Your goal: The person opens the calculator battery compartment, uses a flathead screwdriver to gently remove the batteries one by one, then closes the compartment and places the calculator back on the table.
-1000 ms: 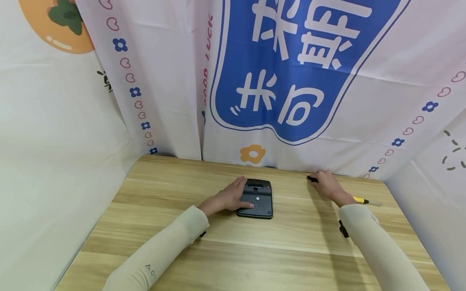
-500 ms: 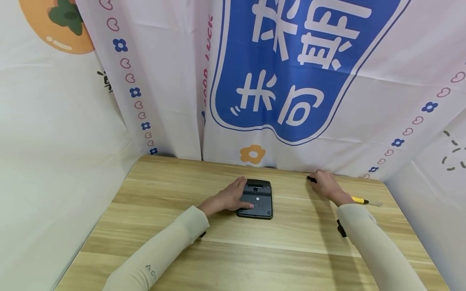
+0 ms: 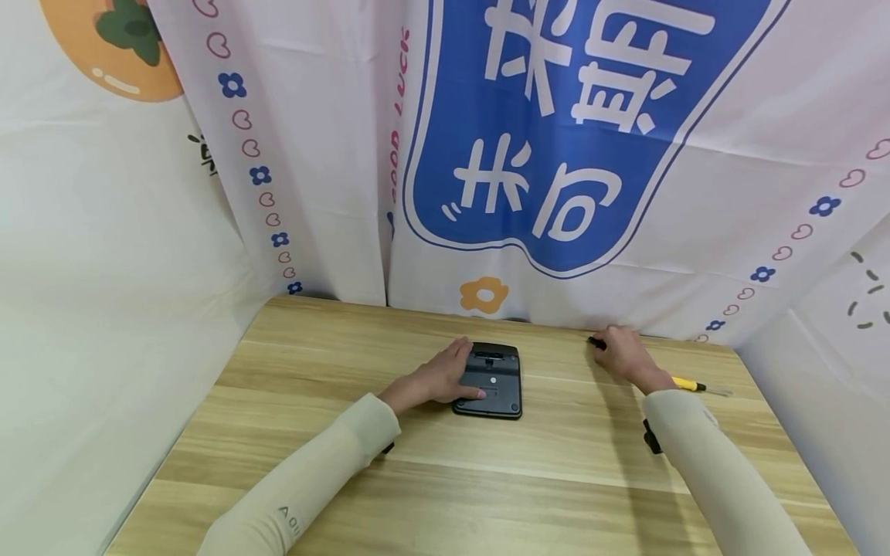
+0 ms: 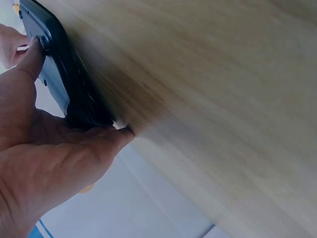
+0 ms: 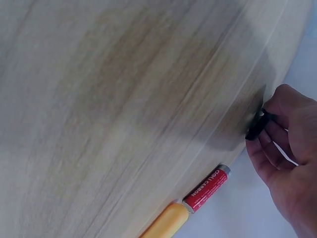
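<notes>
A black calculator (image 3: 502, 400) lies face down on the wooden table, with a dark battery slot near its far end. My left hand (image 3: 438, 377) grips its left side, thumb (image 4: 30, 58) on the back and fingers along the edge. Over at the far edge of the table, my right hand (image 3: 624, 354) pinches a small black battery cover (image 5: 258, 125) between thumb and fingertips. A red battery (image 5: 208, 188) marked deli CARBON lies close to that hand in the right wrist view; in the head view it is hidden.
A screwdriver (image 3: 687, 383) with a yellow handle lies at the right, partly behind the right wrist. White printed cloth (image 3: 334, 255) hangs along the back of the wooden table (image 3: 514, 494) and down both sides.
My right forearm has shifted very slightly left, its hand still pinching the battery cover. The left hand and the calculator stay in place.
</notes>
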The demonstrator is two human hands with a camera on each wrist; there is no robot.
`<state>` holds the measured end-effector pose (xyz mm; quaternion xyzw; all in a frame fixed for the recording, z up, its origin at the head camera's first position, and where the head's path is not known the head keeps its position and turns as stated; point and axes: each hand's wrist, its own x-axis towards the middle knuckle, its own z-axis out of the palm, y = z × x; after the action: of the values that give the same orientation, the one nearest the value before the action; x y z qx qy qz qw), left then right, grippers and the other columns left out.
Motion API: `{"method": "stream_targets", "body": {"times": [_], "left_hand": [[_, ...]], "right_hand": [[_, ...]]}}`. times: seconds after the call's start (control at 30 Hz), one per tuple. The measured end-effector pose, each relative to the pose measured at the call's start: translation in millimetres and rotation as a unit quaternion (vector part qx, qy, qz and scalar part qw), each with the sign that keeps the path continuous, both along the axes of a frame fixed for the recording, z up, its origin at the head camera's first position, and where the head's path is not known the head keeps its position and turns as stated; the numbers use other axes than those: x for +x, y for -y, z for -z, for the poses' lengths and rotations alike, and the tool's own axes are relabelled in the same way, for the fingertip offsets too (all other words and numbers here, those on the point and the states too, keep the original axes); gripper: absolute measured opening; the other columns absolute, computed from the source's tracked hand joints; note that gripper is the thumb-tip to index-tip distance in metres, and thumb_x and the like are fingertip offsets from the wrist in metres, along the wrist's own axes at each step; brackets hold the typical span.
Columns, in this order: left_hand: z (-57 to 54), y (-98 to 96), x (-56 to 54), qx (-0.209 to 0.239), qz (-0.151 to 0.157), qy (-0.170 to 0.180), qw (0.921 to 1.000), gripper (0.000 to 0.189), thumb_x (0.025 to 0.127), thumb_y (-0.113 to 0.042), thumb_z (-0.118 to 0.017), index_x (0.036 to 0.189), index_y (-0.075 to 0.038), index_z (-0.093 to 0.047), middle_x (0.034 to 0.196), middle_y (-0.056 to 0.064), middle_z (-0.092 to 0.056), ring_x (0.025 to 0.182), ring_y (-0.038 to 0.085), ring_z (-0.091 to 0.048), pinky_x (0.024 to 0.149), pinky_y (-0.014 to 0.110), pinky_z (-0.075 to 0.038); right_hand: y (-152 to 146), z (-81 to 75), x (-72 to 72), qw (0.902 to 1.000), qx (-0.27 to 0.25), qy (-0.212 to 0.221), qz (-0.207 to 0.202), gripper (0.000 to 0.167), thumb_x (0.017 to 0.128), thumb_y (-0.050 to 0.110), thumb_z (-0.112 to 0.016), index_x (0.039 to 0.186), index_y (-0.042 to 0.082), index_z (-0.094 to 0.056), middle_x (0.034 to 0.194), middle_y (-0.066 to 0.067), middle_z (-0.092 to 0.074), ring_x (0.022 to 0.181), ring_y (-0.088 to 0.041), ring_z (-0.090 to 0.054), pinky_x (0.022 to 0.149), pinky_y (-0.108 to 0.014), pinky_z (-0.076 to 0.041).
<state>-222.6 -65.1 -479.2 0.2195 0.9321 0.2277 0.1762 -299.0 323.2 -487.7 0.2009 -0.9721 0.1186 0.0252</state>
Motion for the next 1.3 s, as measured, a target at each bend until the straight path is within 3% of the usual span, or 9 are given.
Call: {"method": "stream_targets", "body": {"times": [0.17, 0.3, 0.4, 0.53, 0.77, 0.93, 1.1, 1.17, 1.3], "left_hand": [[-0.8, 0.0, 1.1, -0.001, 0.001, 0.001, 1.0000, 0.102, 0.100, -0.050, -0.071, 0.167, 0.004, -0.016, 0.176, 0.021, -0.013, 0.162, 0.036, -0.020, 0.128, 0.049, -0.028], [-1.5, 0.2, 1.6, 0.004, 0.000, 0.002, 1.0000, 0.102, 0.100, -0.049, -0.072, 0.167, 0.004, -0.016, 0.176, 0.022, -0.012, 0.162, 0.036, -0.019, 0.128, 0.049, -0.027], [-0.5, -0.2, 1.0, 0.004, -0.002, 0.003, 1.0000, 0.102, 0.100, -0.049, -0.072, 0.167, 0.004, -0.016, 0.176, 0.021, -0.013, 0.162, 0.036, -0.019, 0.128, 0.050, -0.028], [1.3, -0.7, -0.1, -0.001, -0.004, 0.002, 1.0000, 0.102, 0.100, -0.049, -0.072, 0.167, 0.003, -0.016, 0.176, 0.021, -0.013, 0.162, 0.036, -0.020, 0.128, 0.050, -0.028], [2.2, -1.4, -0.5, -0.003, -0.003, 0.001, 1.0000, 0.103, 0.100, -0.051, -0.071, 0.168, 0.002, -0.016, 0.176, 0.020, -0.012, 0.162, 0.036, -0.020, 0.128, 0.049, -0.029], [1.6, -1.4, 0.1, 0.001, -0.005, 0.002, 1.0000, 0.103, 0.100, -0.051, -0.072, 0.168, 0.002, -0.016, 0.176, 0.020, -0.012, 0.161, 0.036, -0.021, 0.128, 0.050, -0.029], [0.3, -1.1, 1.1, 0.004, -0.005, 0.005, 1.0000, 0.103, 0.100, -0.050, -0.071, 0.168, 0.002, -0.015, 0.176, 0.020, -0.011, 0.161, 0.037, -0.021, 0.127, 0.052, -0.029], [0.0, -1.3, 0.9, 0.004, -0.006, 0.006, 1.0000, 0.102, 0.100, -0.050, -0.071, 0.168, 0.001, -0.015, 0.176, 0.020, -0.011, 0.161, 0.037, -0.021, 0.127, 0.052, -0.029], [0.5, -1.6, -0.3, 0.003, -0.006, 0.004, 1.0000, 0.102, 0.100, -0.050, -0.071, 0.168, 0.001, -0.015, 0.176, 0.020, -0.011, 0.162, 0.036, -0.020, 0.128, 0.050, -0.028]], "right_hand": [[-1.6, 0.0, 0.9, 1.0000, -0.007, -0.001, 0.000, 0.020, 0.089, -0.003, -0.068, 0.072, 0.007, -0.065, 0.063, 0.000, -0.048, 0.061, -0.018, -0.041, 0.060, -0.035, -0.036], [-3.8, 0.9, 1.5, 0.9998, -0.018, 0.001, 0.005, 0.011, 0.088, -0.003, -0.069, 0.082, 0.005, -0.074, 0.068, -0.004, -0.058, 0.064, -0.020, -0.043, 0.061, -0.037, -0.037], [-5.1, 1.7, 2.5, 0.9994, -0.034, 0.001, 0.012, 0.014, 0.088, -0.002, -0.070, 0.097, -0.003, -0.081, 0.083, -0.017, -0.073, 0.068, -0.021, -0.050, 0.063, -0.037, -0.041], [-4.4, 1.2, 4.5, 0.9976, -0.066, -0.008, 0.020, 0.026, 0.088, -0.003, -0.072, 0.113, -0.008, -0.079, 0.104, -0.027, -0.077, 0.076, -0.024, -0.064, 0.066, -0.039, -0.050], [-0.1, -2.3, 6.9, 0.9909, -0.128, -0.014, 0.039, 0.017, 0.089, -0.003, -0.075, 0.104, -0.007, -0.082, 0.096, -0.023, -0.079, 0.083, -0.031, -0.072, 0.073, -0.044, -0.058], [2.7, -3.8, 5.8, 0.9813, -0.174, 0.030, 0.077, 0.020, 0.094, 0.002, -0.075, 0.110, -0.008, -0.080, 0.108, -0.026, -0.077, 0.104, -0.042, -0.074, 0.087, -0.053, -0.060], [6.7, -6.3, 7.5, 0.9702, -0.202, 0.066, 0.117, 0.026, 0.098, 0.007, -0.074, 0.119, -0.006, -0.077, 0.119, -0.025, -0.074, 0.116, -0.043, -0.069, 0.096, -0.053, -0.057], [8.4, -7.3, 8.8, 0.9624, -0.222, 0.080, 0.134, 0.027, 0.099, 0.009, -0.074, 0.123, -0.005, -0.076, 0.121, -0.024, -0.073, 0.121, -0.042, -0.067, 0.099, -0.047, -0.056], [12.0, -9.7, 10.4, 0.9358, -0.285, 0.126, 0.165, 0.031, 0.101, 0.012, -0.072, 0.128, -0.004, -0.073, 0.126, -0.024, -0.071, 0.120, -0.032, -0.068, 0.092, -0.032, -0.059]]}}
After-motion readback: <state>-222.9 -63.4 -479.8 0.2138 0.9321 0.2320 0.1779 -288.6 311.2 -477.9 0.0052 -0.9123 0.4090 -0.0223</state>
